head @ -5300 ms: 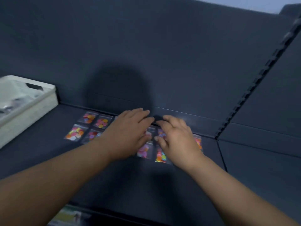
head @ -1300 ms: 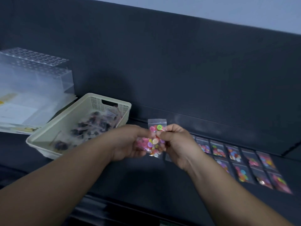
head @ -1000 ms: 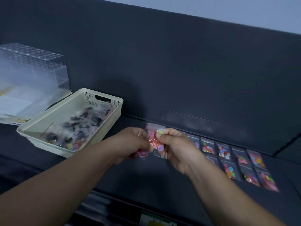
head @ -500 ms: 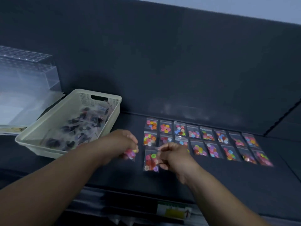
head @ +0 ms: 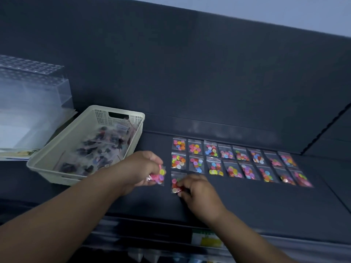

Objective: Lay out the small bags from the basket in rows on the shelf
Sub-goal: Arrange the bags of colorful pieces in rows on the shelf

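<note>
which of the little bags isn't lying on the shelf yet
The bag pinched in the left hand, beside the basket. All the others lie flat on the shelf, including the third-row one under the right hand.

Dim, bluish light; soft focus, motion blur, wide-angle bending at edges.

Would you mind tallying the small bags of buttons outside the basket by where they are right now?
Small clear bags of coloured buttons in the back row on the dark shelf: 8
Middle row: 8
Front row, under the right hand: 1
Held in the left hand: at least 1
Total: 18
</note>
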